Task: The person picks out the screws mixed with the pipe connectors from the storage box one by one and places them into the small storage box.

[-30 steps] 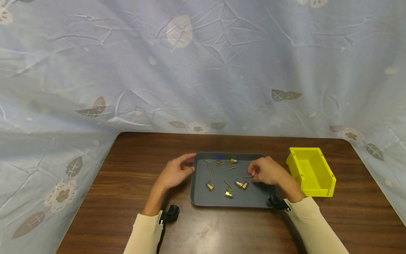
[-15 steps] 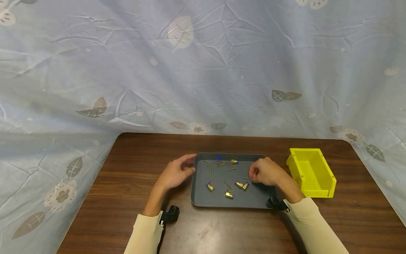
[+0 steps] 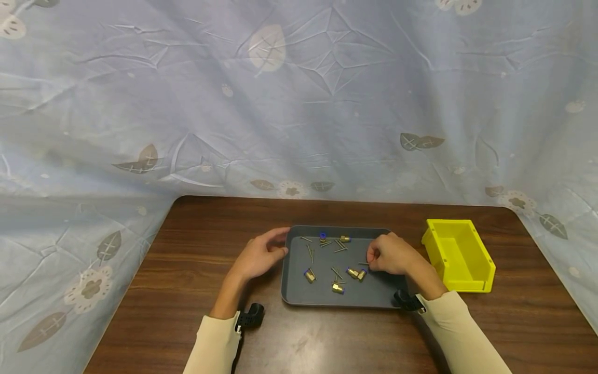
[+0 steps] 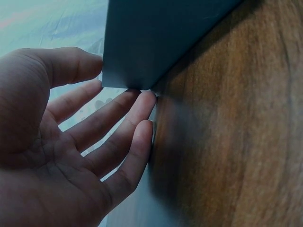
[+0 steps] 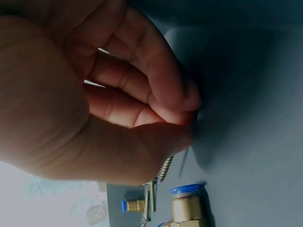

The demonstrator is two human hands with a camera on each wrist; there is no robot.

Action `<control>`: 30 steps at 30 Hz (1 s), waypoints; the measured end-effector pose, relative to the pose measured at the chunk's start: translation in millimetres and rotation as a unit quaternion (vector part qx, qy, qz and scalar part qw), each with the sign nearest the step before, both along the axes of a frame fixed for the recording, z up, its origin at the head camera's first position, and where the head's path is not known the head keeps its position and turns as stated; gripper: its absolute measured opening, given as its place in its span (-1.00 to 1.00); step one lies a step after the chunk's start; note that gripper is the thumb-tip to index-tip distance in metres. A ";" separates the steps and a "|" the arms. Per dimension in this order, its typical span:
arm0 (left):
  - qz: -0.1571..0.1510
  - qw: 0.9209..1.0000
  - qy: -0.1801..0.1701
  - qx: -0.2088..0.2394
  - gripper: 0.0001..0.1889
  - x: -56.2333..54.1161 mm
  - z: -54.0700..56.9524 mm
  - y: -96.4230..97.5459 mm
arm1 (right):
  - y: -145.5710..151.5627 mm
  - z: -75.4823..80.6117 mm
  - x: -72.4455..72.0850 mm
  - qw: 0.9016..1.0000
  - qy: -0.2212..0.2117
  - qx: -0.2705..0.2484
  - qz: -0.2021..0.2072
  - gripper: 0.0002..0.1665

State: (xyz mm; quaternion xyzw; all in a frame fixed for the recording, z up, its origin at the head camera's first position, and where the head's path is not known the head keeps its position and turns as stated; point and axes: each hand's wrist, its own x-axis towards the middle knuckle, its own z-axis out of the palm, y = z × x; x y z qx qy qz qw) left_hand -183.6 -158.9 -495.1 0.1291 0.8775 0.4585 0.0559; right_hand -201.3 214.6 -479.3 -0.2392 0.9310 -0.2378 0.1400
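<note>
A grey tray (image 3: pixel 374 297) lies on the table, with several thin screws (image 3: pixel 341 248) and several brass fittings with blue collars (image 3: pixel 310 276) scattered in it. Over its right part, my right hand (image 3: pixel 391 253) pinches a screw (image 3: pixel 363 263) between thumb and fingertips. The screw's threaded end (image 5: pixel 165 169) pokes out past the thumb in the right wrist view; its other end is hidden by the fingers. My left hand (image 3: pixel 257 254) is at the tray's left side, fingers spread and loosely extended. In the left wrist view, its thumb and fingertips meet the tray's outer wall (image 4: pixel 161 38).
A yellow bin (image 3: pixel 455 254) stands right of the tray, beside my right forearm. Two fittings (image 3: pixel 356 273) lie together just left of and below my right fingertips. The brown wooden table (image 3: pixel 187 291) ends at a patterned cloth (image 3: pixel 299 104) behind it.
The pinched screw shows a shorter length beyond my right fingertips than a second ago, as the hand shifts slightly right. My left hand stays at the tray's edge.
</note>
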 end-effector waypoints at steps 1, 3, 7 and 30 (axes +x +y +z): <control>0.000 1.000 0.000 0.001 -0.42 -0.1 -0.2 0.0 | 0.0 -0.3 0.0 1.000 -0.001 -0.002 -0.002 -0.77; 0.000 1.000 -0.002 0.001 -0.43 -0.1 -0.7 0.1 | 0.2 -0.4 0.2 1.000 -0.003 -0.006 -0.006 -0.77; 0.000 1.000 -0.006 0.001 -0.42 0.1 -1.4 0.0 | 2.3 -1.5 0.9 1.000 -0.005 -0.023 -0.014 -0.80; -0.001 1.000 -0.004 -0.003 -0.41 -0.1 -1.0 -0.9 | 16.7 -1.6 12.8 0.983 0.025 -0.172 -0.062 -0.94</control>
